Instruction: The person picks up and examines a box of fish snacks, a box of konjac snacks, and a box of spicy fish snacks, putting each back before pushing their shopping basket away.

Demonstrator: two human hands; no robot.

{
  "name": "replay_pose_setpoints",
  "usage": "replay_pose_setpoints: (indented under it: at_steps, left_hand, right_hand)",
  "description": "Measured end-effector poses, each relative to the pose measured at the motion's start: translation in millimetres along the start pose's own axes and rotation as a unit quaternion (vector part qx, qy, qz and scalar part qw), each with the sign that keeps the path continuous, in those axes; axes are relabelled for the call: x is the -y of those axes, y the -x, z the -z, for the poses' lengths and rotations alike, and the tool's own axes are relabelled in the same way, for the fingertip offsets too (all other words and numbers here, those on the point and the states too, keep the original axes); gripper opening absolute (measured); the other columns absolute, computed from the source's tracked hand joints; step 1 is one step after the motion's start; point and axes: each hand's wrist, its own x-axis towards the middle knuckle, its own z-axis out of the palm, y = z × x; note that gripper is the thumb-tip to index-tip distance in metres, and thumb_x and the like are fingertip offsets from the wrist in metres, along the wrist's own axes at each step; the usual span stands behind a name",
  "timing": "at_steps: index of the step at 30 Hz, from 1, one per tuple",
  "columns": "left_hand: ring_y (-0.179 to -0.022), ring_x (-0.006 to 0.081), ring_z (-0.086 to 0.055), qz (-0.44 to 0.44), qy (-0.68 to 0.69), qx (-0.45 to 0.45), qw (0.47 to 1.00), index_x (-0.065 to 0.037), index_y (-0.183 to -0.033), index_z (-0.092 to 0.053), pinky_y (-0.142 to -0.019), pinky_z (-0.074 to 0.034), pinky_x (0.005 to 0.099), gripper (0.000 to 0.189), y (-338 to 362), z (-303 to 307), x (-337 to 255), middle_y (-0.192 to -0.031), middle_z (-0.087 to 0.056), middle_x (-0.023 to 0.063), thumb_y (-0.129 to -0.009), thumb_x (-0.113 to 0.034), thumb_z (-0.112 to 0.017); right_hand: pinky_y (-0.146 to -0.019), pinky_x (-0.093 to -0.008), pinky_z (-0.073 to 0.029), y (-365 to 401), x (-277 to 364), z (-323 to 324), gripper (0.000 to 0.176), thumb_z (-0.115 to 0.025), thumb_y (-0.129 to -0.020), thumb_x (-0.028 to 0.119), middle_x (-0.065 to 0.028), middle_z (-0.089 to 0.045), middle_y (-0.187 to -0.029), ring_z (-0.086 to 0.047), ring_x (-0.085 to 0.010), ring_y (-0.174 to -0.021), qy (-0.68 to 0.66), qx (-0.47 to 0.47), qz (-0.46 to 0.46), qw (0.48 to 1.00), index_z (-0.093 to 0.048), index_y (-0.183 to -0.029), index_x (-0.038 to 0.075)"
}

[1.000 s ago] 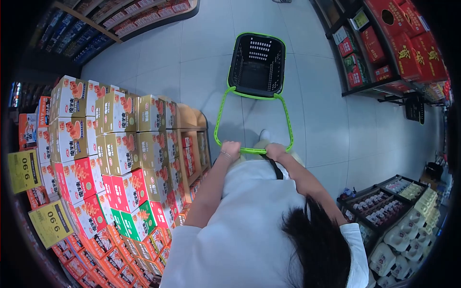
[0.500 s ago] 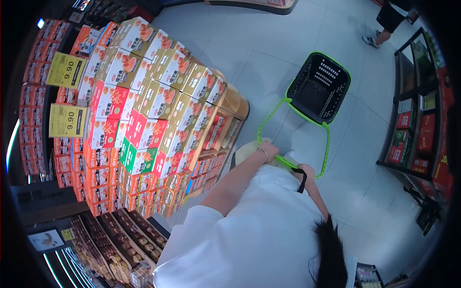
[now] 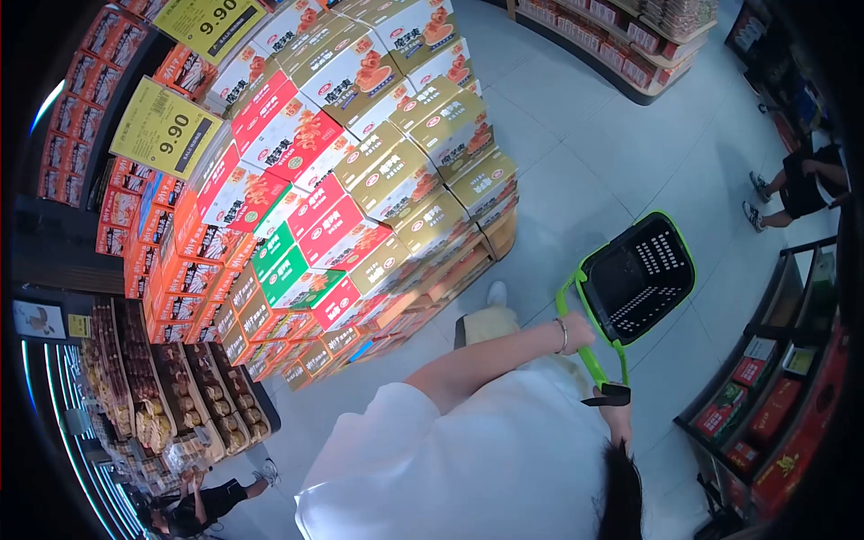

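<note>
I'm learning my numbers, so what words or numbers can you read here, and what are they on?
"9.90" on the yellow paper price sign beside the boxes.
"9.90" on the second yellow sign at the top edge.
Print on the stacked red, gold and green cardboard boxes: too blurred to read.
The black plastic basket with green handle: no text seen.

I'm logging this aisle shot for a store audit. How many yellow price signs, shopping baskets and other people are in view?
yellow 9.90 price signs: 2
black plastic shopping basket with green handle: 1
other people: 2
Total: 5
</note>
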Motion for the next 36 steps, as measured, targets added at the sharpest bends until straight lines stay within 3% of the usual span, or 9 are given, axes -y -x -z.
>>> replay_pose_setpoints:
  at_steps: [8,10,12,15,19,26,30,33,36]
  left_hand:
    - [-0.097,0.0222,-0.062,0.018,0.025,-0.134,0.991,-0.015,-0.089,-0.067,-0.091,-0.039,0.0439,0.017,47,23,87,-0.092,-0.065,0.0045,-0.073,-0.020,-0.067]
    - [-0.100,0.0225,-0.061,0.015,0.026,-0.145,0.989,-0.015,-0.094,-0.066,-0.089,-0.040,0.0440,0.021,55,21,91,-0.094,-0.064,0.0047,-0.074,-0.021,-0.067]
    - [-0.095,0.0215,-0.061,0.021,0.037,-0.152,0.987,-0.016,-0.097,-0.063,-0.089,-0.043,0.0436,0.021,66,32,90,-0.087,-0.061,0.0035,-0.076,-0.015,-0.064]
    - [-0.100,0.0249,-0.059,0.037,0.084,-0.180,0.979,-0.013,-0.101,-0.062,-0.088,-0.046,0.0476,0.022,67,22,91,-0.091,-0.060,0.0066,-0.078,-0.014,-0.062]
    - [-0.103,0.0289,-0.058,0.108,0.083,-0.300,0.944,-0.011,-0.099,-0.062,-0.089,-0.048,0.0493,0.019,68,16,90,-0.094,-0.060,0.0103,-0.080,-0.014,-0.061]
    - [-0.100,0.0280,-0.060,0.105,0.158,-0.092,0.978,-0.008,-0.090,-0.064,-0.080,-0.054,0.0398,0.018,80,34,95,-0.096,-0.061,0.0113,-0.073,-0.015,-0.065]
    - [-0.105,0.0290,-0.062,0.123,0.200,-0.179,0.956,-0.004,-0.093,-0.064,-0.079,-0.055,0.0401,0.024,102,30,84,-0.099,-0.064,0.0137,-0.071,-0.013,-0.068]
    - [-0.103,0.0286,-0.061,0.106,0.146,-0.330,0.927,-0.003,-0.096,-0.061,-0.079,-0.054,0.0404,0.025,105,9,81,-0.104,-0.062,0.0139,-0.072,-0.011,-0.066]
    - [-0.100,0.0294,-0.062,0.142,0.230,-0.305,0.913,-0.002,-0.102,-0.060,-0.079,-0.054,0.0397,0.027,116,25,79,-0.111,-0.060,0.0145,-0.076,-0.009,-0.063]
  right_hand:
    - [-0.047,-0.0316,-0.038,-29,24,26,0.036,-0.077,-0.075,0.024,-0.0007,-0.050,-0.053,-0.050,-0.0110,-0.050,-0.084,0.073,0.055,0.992,-0.055,-0.061,-0.001]
    - [-0.042,-0.0293,-0.034,-31,79,46,0.034,-0.079,-0.074,0.023,0.0018,-0.049,-0.052,-0.047,-0.0094,-0.045,-0.169,0.186,-0.108,0.962,-0.055,-0.059,0.002]
    - [-0.038,-0.0277,-0.030,-39,82,44,0.034,-0.079,-0.075,0.024,0.0029,-0.047,-0.049,-0.044,-0.0080,-0.041,-0.157,0.202,-0.110,0.960,-0.055,-0.058,0.007]
    - [-0.064,-0.0290,-0.038,-38,123,59,0.019,-0.068,-0.084,0.022,-0.0024,-0.054,-0.085,-0.052,-0.0137,-0.074,0.010,0.287,-0.146,0.947,-0.057,-0.092,0.010]
    - [-0.090,-0.0302,-0.046,-53,168,79,0.035,-0.058,-0.093,0.019,-0.0076,-0.062,-0.120,-0.059,-0.0193,-0.108,0.185,0.361,-0.175,0.897,-0.059,-0.127,0.013]
    - [-0.087,-0.0341,-0.050,-176,170,54,0.026,-0.058,-0.091,0.016,-0.0111,-0.065,-0.107,-0.063,-0.0205,-0.098,-0.308,0.437,-0.008,0.845,-0.060,-0.111,-0.001]
    - [-0.083,-0.0312,-0.049,-249,211,-27,0.026,-0.056,-0.095,0.021,-0.0092,-0.064,-0.099,-0.061,-0.0161,-0.089,-0.409,0.254,0.086,0.872,-0.059,-0.110,0.000]
    - [-0.080,-0.0308,-0.049,-260,246,-75,0.025,-0.056,-0.096,0.023,-0.0084,-0.064,-0.095,-0.060,-0.0154,-0.085,-0.454,0.274,0.075,0.845,-0.060,-0.108,0.001]
    - [-0.078,-0.0303,-0.048,-255,267,-107,0.025,-0.056,-0.096,0.023,-0.0077,-0.064,-0.092,-0.059,-0.0150,-0.083,-0.489,0.284,0.063,0.822,-0.060,-0.107,0.001]
